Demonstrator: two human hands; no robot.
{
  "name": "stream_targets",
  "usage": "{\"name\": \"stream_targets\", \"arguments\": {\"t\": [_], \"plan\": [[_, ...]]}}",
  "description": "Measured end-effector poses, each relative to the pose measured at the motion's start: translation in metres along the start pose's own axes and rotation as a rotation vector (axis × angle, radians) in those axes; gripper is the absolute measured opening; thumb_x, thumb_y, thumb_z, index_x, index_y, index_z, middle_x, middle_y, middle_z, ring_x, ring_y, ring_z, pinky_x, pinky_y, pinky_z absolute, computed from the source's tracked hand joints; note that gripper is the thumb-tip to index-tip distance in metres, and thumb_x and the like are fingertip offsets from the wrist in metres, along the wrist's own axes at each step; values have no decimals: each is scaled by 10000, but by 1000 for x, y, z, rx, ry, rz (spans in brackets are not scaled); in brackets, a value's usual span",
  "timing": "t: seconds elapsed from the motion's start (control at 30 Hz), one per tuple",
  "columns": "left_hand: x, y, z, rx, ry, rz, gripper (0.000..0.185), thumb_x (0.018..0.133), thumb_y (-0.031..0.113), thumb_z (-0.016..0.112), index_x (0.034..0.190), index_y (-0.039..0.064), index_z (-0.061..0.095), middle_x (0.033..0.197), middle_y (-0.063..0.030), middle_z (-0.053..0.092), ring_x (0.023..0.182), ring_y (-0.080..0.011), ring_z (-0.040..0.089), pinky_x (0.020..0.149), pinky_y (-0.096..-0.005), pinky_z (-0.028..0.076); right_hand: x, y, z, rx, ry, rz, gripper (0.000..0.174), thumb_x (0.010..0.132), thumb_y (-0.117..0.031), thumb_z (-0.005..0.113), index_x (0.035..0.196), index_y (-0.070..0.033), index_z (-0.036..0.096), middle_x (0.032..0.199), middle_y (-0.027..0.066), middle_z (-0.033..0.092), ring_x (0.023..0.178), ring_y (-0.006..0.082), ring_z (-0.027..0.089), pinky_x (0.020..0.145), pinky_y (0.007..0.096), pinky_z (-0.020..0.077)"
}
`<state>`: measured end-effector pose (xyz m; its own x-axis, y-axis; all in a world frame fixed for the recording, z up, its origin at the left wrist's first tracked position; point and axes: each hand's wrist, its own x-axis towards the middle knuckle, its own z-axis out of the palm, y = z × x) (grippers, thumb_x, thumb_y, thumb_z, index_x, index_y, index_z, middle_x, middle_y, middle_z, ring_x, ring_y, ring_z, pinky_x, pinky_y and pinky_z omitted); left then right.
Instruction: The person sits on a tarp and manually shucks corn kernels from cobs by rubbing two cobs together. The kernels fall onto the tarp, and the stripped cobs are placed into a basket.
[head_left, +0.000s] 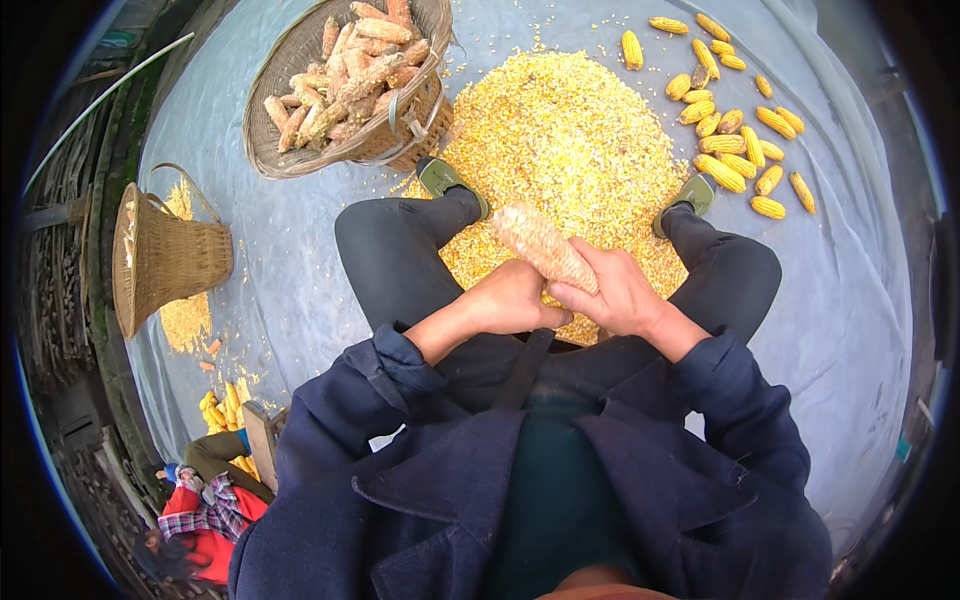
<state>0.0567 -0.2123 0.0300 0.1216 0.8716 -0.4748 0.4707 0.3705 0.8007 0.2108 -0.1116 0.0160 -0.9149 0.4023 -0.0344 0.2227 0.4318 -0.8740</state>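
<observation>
A pale, stripped corn cob (544, 244) slants up from my right hand (622, 292), whose thumb and fingers hold its lower end. My left hand (508, 298) is curled closely beside it, around what looks like a yellow ear of corn (551, 300); only a small patch of kernels shows between the hands. Both hands are over my lap, between my spread knees. Beyond them a broad heap of loose yellow kernels (562, 135) spreads between my green shoes.
A wide-mouthed woven basket (416, 127) full of bare cobs (352, 75) stands at upper left. Several unshelled ears (720, 142) lie at upper right on the grey sheet (840, 300). Another basket (184, 251) stands at left beside kernels. A person in red (210, 525) sits at lower left.
</observation>
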Motion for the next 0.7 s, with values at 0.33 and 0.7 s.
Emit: {"name": "stream_targets", "arguments": {"t": [0.33, 0.7], "plan": [[40, -5, 40, 476, 279, -163, 530, 713, 344, 667, 1023, -62, 524, 771, -239, 622, 751, -378, 618, 690, -430, 489, 50, 63, 28, -38, 368, 385, 538, 770, -500, 591, 890, 25, 603, 734, 225, 619, 693, 361, 617, 638, 397, 484], [48, -15, 11, -454, 437, 102, 844, 723, 312, 755, 1253, -154, 292, 1078, -178, 526, 861, -154, 574, 725, -256, 475, 15, 40, -49, 653, 729, 230, 307, 759, -218, 715, 914, -20, 539, 742, 29, 574, 636, 97, 555, 597, 235, 456]]}}
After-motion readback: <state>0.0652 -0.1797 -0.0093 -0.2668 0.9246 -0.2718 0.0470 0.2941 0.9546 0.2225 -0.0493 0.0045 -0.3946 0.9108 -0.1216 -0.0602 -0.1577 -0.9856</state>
